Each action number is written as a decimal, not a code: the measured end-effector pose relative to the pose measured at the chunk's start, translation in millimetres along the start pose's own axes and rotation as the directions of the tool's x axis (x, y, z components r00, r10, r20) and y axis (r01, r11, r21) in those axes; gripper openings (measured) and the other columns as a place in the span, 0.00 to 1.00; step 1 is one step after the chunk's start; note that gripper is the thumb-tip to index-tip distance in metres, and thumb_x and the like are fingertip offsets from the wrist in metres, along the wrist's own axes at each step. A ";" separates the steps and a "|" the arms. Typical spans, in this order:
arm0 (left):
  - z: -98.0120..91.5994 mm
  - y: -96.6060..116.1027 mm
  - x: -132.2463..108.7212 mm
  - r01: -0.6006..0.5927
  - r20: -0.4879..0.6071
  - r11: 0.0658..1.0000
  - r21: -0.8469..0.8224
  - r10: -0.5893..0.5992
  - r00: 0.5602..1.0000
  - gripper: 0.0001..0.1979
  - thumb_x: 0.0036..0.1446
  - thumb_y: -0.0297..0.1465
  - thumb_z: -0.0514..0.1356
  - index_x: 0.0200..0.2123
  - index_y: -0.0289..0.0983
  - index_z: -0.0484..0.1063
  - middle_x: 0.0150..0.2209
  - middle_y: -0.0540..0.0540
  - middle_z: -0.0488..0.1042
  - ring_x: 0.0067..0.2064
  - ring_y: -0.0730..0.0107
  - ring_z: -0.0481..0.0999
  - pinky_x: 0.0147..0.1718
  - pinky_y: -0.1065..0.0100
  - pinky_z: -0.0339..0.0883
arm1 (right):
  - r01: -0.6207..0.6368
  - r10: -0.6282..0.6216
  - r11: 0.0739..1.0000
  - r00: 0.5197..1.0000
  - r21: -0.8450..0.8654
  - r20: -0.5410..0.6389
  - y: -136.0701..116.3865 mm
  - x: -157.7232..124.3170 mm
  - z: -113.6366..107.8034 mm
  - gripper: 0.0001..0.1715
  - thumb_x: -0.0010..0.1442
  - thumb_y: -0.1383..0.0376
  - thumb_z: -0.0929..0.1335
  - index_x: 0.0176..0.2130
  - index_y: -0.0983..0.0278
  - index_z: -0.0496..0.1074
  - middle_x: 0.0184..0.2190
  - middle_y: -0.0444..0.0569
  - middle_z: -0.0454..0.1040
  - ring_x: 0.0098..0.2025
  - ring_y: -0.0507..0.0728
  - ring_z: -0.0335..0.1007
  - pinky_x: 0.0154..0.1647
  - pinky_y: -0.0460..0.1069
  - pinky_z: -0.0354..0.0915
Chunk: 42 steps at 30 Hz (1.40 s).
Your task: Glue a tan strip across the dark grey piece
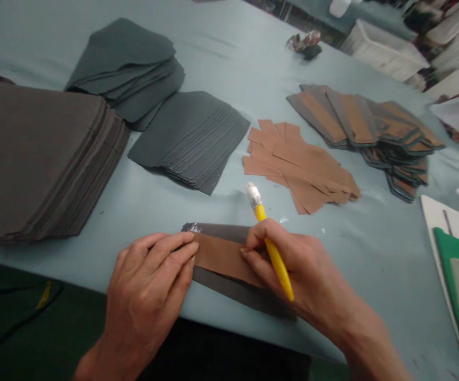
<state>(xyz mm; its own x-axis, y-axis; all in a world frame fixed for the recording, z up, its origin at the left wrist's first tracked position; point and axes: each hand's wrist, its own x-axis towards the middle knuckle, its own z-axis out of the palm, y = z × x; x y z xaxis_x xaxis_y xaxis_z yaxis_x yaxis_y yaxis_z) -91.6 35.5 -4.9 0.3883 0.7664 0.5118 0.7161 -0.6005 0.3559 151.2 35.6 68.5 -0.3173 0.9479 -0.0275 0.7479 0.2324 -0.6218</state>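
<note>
In the head view, a brown strip (221,256) lies lengthwise over a dark grey fabric-like piece (241,296) at the table's front edge. My left hand (150,288) lies over the left end of both, fingers stretched out and fingertips on the strip; its thumb is hidden. White paste marks the dark piece's upper left corner. My right hand (288,264) holds a brush (275,259) with a yellow handle, its whitish bristles pointing up and away. The thumb and index fingertips of that hand also touch the strip's right part, whose end is hidden underneath.
Stacks of dark brown sheets (34,159) and grey-green pieces (189,137) stand at left. Loose brown strips (296,164) lie ahead, with layered strip-covered pieces (364,121) beyond. A white board (431,222) with green material is at right; a white crate (386,50) stands behind the table.
</note>
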 end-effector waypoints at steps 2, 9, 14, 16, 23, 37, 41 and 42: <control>-0.2 -0.1 -0.1 -0.004 0.008 1.000 -0.002 0.004 1.000 0.11 0.69 0.23 0.61 0.52 0.36 0.77 0.52 0.41 0.83 0.49 0.49 0.77 0.45 0.51 0.66 | -0.029 0.028 0.999 0.999 -0.030 -0.025 8.6 -13.1 -11.9 0.08 0.71 0.70 0.67 0.39 0.57 0.65 0.26 0.34 0.68 0.24 0.47 0.62 0.26 0.43 0.57; -2.6 -2.6 -2.4 0.003 0.023 1.000 0.003 -0.003 1.000 0.11 0.70 0.26 0.60 0.53 0.39 0.77 0.53 0.42 0.83 0.49 0.49 0.78 0.46 0.50 0.68 | -0.140 0.146 0.988 0.983 0.061 -0.113 28.4 -39.4 -9.3 0.08 0.72 0.65 0.69 0.38 0.57 0.66 0.24 0.33 0.66 0.21 0.47 0.60 0.23 0.42 0.57; -1.4 -4.5 -2.2 -0.005 0.032 1.000 0.005 0.004 0.999 0.11 0.70 0.25 0.61 0.53 0.39 0.77 0.52 0.40 0.83 0.50 0.47 0.79 0.47 0.48 0.68 | -0.183 0.201 0.976 0.967 0.121 -0.158 34.7 -52.4 -2.1 0.08 0.70 0.63 0.71 0.40 0.57 0.67 0.26 0.35 0.70 0.23 0.48 0.64 0.24 0.43 0.60; -1.1 -5.0 -2.1 -0.010 0.032 1.000 0.009 0.010 0.999 0.11 0.70 0.25 0.61 0.53 0.40 0.77 0.53 0.40 0.83 0.50 0.47 0.79 0.47 0.48 0.69 | -0.203 0.220 0.973 0.960 0.113 -0.173 38.6 -59.6 -1.8 0.07 0.69 0.63 0.71 0.41 0.57 0.67 0.27 0.36 0.71 0.24 0.49 0.65 0.25 0.43 0.61; -1.3 -7.6 -4.2 0.024 0.061 0.999 0.033 -0.026 0.998 0.11 0.71 0.32 0.60 0.54 0.45 0.77 0.54 0.42 0.83 0.51 0.45 0.80 0.53 0.44 0.69 | -0.220 0.248 0.968 0.916 0.124 -0.315 48.5 -80.5 5.3 0.06 0.69 0.64 0.69 0.40 0.57 0.66 0.25 0.35 0.69 0.21 0.48 0.63 0.23 0.42 0.60; 0.0 -5.9 -1.5 0.011 0.041 1.000 0.024 -0.012 0.999 0.10 0.71 0.31 0.61 0.53 0.43 0.78 0.53 0.43 0.83 0.51 0.47 0.80 0.53 0.44 0.70 | -0.193 0.132 0.980 0.806 -0.046 -0.577 51.6 -77.3 37.0 0.09 0.67 0.72 0.66 0.38 0.57 0.63 0.26 0.35 0.69 0.21 0.48 0.64 0.24 0.41 0.60; -0.2 -5.5 -2.0 0.015 0.047 0.999 0.038 -0.017 0.999 0.10 0.71 0.30 0.60 0.53 0.43 0.77 0.53 0.42 0.83 0.51 0.46 0.80 0.53 0.44 0.70 | -0.196 0.093 0.974 0.806 -0.115 -0.584 51.9 -76.3 40.7 0.10 0.66 0.73 0.65 0.37 0.58 0.63 0.27 0.37 0.72 0.24 0.48 0.69 0.27 0.42 0.62; -0.2 -5.3 -2.2 0.014 0.049 0.999 0.039 -0.016 0.999 0.10 0.71 0.30 0.60 0.53 0.43 0.77 0.52 0.41 0.83 0.51 0.45 0.80 0.53 0.44 0.70 | -0.202 0.089 0.971 0.806 -0.130 -0.585 51.6 -76.0 41.0 0.10 0.66 0.73 0.65 0.37 0.58 0.63 0.26 0.37 0.72 0.24 0.49 0.69 0.27 0.42 0.62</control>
<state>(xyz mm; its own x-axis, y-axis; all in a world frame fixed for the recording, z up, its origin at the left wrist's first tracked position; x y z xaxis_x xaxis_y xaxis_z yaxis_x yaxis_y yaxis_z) -96.3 37.0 -7.7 0.4047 0.7860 0.4673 0.7436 -0.5803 0.3322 189.9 -33.4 6.5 0.1521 0.9123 0.3801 0.8656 0.0627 -0.4967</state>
